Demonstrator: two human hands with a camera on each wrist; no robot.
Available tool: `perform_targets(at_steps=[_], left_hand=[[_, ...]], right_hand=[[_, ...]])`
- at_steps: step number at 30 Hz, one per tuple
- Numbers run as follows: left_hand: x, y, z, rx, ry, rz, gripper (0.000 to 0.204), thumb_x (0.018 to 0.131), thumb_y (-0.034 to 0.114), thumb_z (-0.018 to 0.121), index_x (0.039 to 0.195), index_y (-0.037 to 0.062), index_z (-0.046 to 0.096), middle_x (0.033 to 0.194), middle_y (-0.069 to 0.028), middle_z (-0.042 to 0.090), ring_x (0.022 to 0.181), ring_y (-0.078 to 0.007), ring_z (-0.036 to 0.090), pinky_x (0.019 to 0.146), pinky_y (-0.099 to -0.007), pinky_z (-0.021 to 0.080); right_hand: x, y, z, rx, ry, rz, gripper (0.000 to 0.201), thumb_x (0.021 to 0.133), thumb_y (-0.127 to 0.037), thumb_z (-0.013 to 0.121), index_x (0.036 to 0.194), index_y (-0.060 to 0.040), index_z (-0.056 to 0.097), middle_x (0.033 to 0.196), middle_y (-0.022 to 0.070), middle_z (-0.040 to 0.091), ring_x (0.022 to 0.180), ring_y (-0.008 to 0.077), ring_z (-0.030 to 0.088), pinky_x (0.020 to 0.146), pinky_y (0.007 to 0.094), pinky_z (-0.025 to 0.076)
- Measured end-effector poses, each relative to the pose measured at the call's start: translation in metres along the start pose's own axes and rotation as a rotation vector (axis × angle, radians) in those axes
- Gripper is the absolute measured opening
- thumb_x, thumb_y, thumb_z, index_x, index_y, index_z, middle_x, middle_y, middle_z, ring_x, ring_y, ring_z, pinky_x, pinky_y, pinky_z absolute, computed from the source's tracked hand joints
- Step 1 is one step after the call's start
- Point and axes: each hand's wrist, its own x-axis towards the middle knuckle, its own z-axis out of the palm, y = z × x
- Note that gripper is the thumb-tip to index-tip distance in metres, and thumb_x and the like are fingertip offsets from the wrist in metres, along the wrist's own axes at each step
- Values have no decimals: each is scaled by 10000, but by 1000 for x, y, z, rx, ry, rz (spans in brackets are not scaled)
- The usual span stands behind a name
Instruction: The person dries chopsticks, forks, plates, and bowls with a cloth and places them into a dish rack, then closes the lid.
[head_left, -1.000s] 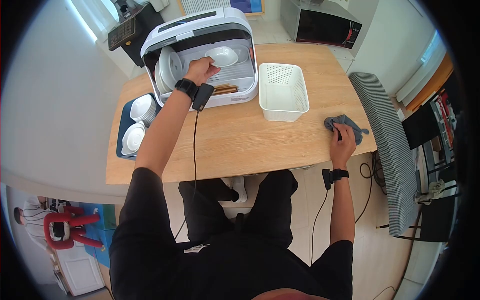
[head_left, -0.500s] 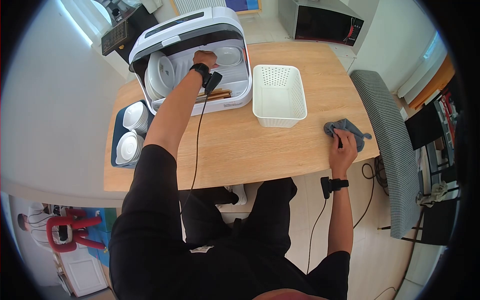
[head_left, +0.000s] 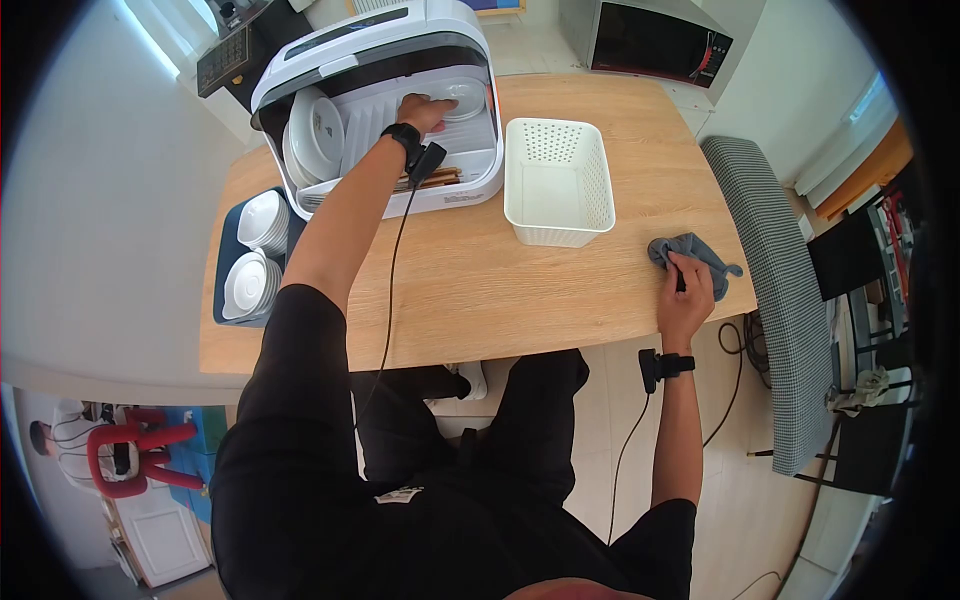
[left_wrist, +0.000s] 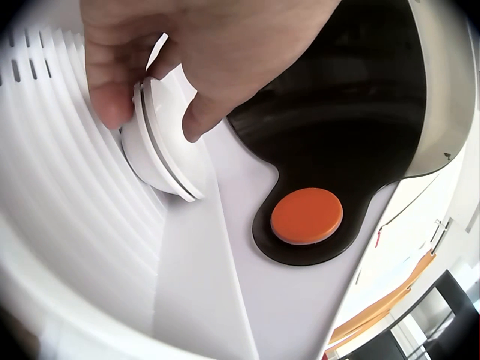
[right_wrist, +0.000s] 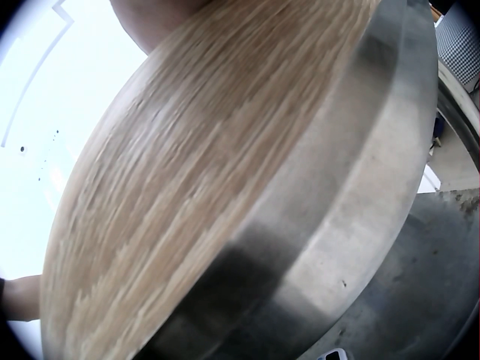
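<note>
My left hand [head_left: 426, 115] reaches into a white dish dryer [head_left: 472, 187] with its lid raised. It pinches the rim of a white dish [head_left: 462, 100] at the rack's back right. In the left wrist view, two nested white dishes [left_wrist: 155, 142] stand tilted against the ribbed rack, fingers on one side and thumb on the other. My right hand [head_left: 684, 297] rests near the table's right edge, its curled fingers gripping a grey cloth [head_left: 708, 262]. In the right wrist view only a sliver of that hand shows, and the cloth is out of sight.
White plates [head_left: 316, 135] stand at the dryer's left, with wooden chopsticks [head_left: 440, 178] at its front. A blue bin [head_left: 228, 245] of stacked white bowls sits left of it. A white perforated basket [head_left: 560, 238] stands to its right. A checkered bench [head_left: 770, 240] borders the table [head_left: 480, 300].
My left hand has moved the white dish back and right in the rack, where it now overlaps the other dish. The right hand stays on the cloth.
</note>
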Motion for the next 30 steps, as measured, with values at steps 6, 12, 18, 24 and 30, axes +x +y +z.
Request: perform_targets(at_steps=[6, 12, 18, 24, 30], left_hand=[[-7, -4, -4, -288, -172, -102, 694, 829, 300, 808, 1254, -161, 512, 1166, -201, 617, 1008, -269, 674, 850, -327, 592], [-32, 1, -20, -146, -287, -14, 778, 857, 355, 775, 1320, -172, 439, 1250, -224, 575, 1144, -271, 619, 973, -338, 539], [-28, -8, -12, -197, -283, 3, 953, 816, 347, 813, 1437, -189, 328, 1413, -265, 483, 1224, -314, 575, 987, -347, 523], [-36, -6, -13, -252, -308, -26, 985, 815, 338, 813, 1472, -163, 278, 1449, -249, 449, 1291, -303, 523, 1031, -352, 501], [-35, -7, -11, -259, -293, -3, 934, 825, 358, 795, 1446, -149, 315, 1385, -213, 482, 1265, -278, 528, 1052, -352, 473]], right_hand=[[0, -4, 0, 34, 21, 11, 145, 852, -16, 716, 973, -88, 748, 932, 61, 685, 864, 251, 662, 750, 344, 523], [-2, -4, 2, -32, -1, 21, 149, 853, -42, 711, 985, -96, 752, 958, 57, 692, 883, 254, 667, 765, 354, 527], [-2, -8, 1, -51, 1, -17, 163, 850, 0, 714, 1002, -52, 736, 972, 92, 697, 887, 270, 678, 783, 344, 528], [-3, -6, 1, -52, 6, -42, 162, 846, 1, 710, 997, -52, 732, 963, 95, 691, 874, 281, 671, 777, 351, 523], [-1, -7, -1, -46, 0, -43, 161, 850, -3, 707, 1001, -52, 731, 964, 97, 689, 881, 284, 669, 780, 354, 520]])
